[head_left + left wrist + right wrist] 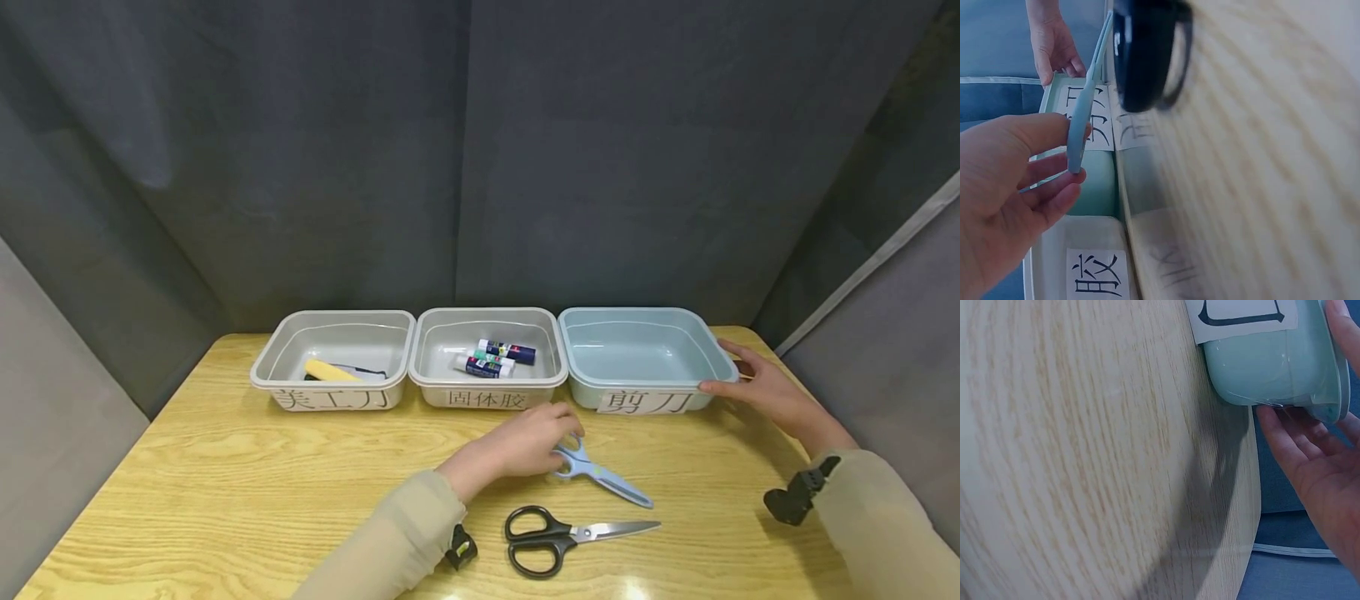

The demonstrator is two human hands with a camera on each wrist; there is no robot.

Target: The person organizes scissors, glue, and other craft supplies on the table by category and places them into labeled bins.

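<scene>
Now the left hand point(525, 442) is pinching scissors point(609, 481) near binned glue sticks point(486, 367). The right hand point(774, 397), spread, is touching the blue bin point(637, 358)'s edge.

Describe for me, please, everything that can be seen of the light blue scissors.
The light blue scissors have two looped handles, partly hidden by the left grip, which pinches them there. The handles look like smooth plastic; the blades are bluish too, their material uncertain. A small yellowish-green spot shows near the pivot. In the head view the blades look closed or nearly so, pointing right and toward the person, beyond the black-handled scissors. Whether the blades touch the wooden table is unclear.
</scene>
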